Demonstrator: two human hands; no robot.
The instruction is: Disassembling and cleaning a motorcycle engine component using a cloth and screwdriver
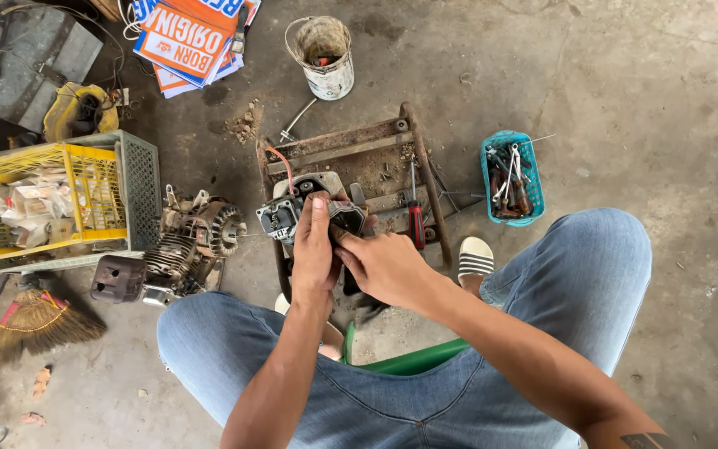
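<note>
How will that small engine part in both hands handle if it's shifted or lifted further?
The engine part looks like rigid metal, so probably stiff and heavy for its size. The left hand and right hand both hold it, hinting it's awkward. Its attached red wire may drag.

From my remote seat, I saw a dark grey and black engine part [309, 214] at frame centre, a red-handled screwdriver [415, 223] beside it, a teal basket [513, 176] at right, a yellow crate [43, 199] at left, a white-and-black striped sandal [475, 258] and blue jeans [592, 274].
</note>
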